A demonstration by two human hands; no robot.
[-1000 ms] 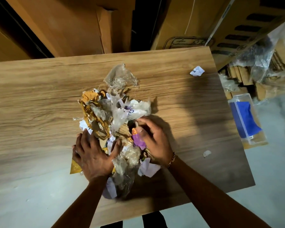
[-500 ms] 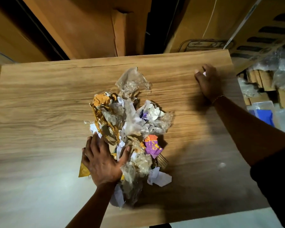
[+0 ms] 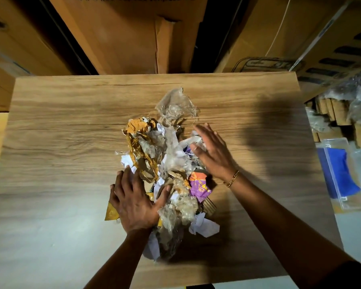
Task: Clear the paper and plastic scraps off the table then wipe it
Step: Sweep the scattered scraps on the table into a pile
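A heap of scraps (image 3: 165, 155) lies mid-table on the wooden table (image 3: 61, 142): brown and white paper, crumpled clear plastic (image 3: 175, 105) at the far end, a purple and orange wrapper (image 3: 199, 188), and a white paper ball (image 3: 204, 226) at the near end. My left hand (image 3: 133, 197) presses flat on the heap's near left side, fingers spread. My right hand (image 3: 213, 153) lies against the heap's right side with straight fingers, slightly blurred, touching a white scrap (image 3: 196, 139) at its thumb.
Large cardboard boxes (image 3: 123, 38) stand behind the table's far edge. On the floor to the right are a clear plastic box with a blue cloth (image 3: 340, 174) and plastic-wrapped bundles (image 3: 358, 101). My right forearm crosses the table's near right part.
My right hand left the heap, reached to the white scrap at the far right corner, and has come back against the heap's right side. That corner scrap is gone. My left hand stayed put.
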